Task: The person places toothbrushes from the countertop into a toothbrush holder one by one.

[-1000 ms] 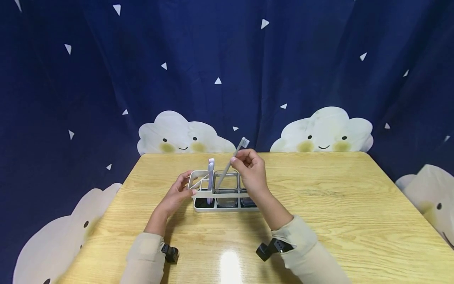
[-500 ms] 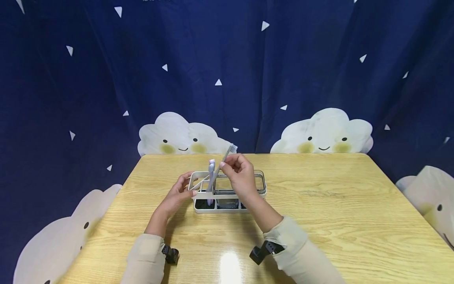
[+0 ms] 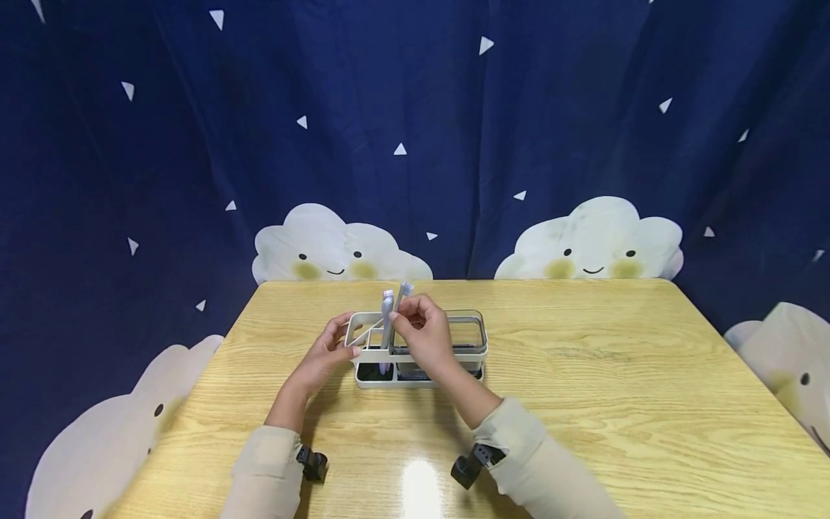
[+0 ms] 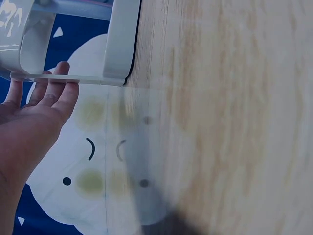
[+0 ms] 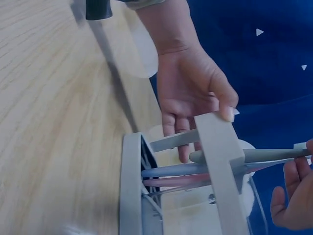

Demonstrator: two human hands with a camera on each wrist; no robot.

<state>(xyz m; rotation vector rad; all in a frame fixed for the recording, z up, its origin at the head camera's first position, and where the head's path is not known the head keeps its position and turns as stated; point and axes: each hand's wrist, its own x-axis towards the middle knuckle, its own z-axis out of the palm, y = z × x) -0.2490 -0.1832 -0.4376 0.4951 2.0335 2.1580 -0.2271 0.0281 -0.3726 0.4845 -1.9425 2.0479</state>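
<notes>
A grey-white toothbrush holder (image 3: 468, 357) stands on the table. My left hand (image 3: 326, 355) grips its left end, thumb on the front of the upper rail and fingers behind. My right hand (image 3: 424, 335) pinches a grey toothbrush (image 5: 269, 155), bristle end up. In the right wrist view the brush's lower tip pokes through the upper rail, well above the base. Beside it a blue toothbrush (image 5: 176, 170) and a pink toothbrush (image 5: 181, 180) stand in the holder, lower ends at the base. The left wrist view shows my left fingers (image 4: 66, 100) under the rail.
Clear cups (image 3: 468, 333) sit in the holder's right part, partly hidden by my right hand. Under everything lies a wooden table (image 3: 616, 389). A dark blue curtain (image 3: 363, 94) with cloud pictures hangs behind its far edge.
My right hand has moved left and down with the grey toothbrush, from over the cups to beside the standing toothbrushes. The brush is now more upright. My left hand keeps its place on the holder.
</notes>
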